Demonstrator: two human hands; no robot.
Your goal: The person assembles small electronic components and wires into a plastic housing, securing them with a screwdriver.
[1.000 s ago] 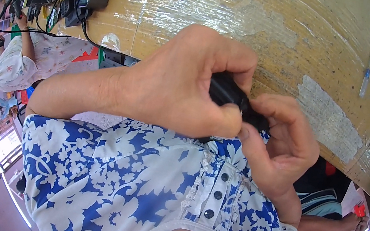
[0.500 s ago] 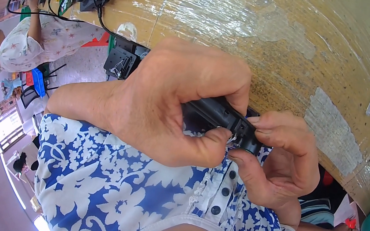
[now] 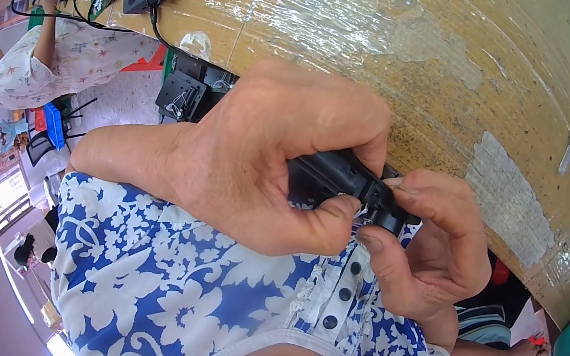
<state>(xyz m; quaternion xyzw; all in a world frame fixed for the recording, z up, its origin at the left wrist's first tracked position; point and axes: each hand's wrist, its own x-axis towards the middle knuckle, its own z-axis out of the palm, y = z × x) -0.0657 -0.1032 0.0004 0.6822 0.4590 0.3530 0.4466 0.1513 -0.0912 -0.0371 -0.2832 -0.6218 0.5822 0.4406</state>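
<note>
Head view: left hand [image 3: 264, 167] grips a small black part [image 3: 345, 181] just below the table edge [image 3: 459, 144]; right hand [image 3: 431, 257] pinches its end (tiny fittings there) and could slip.

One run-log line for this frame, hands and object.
left hand: grips black part | right hand: pinches its end | surface: wooden table behind | state: held at chest

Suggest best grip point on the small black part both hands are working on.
Grip the black part across its longer left portion, coming from the left, as the left hand does now: fingers over the top, thumb beneath. The part lies roughly level and elongated, which probably leaves its right end free for the right hand fingertips.
</note>
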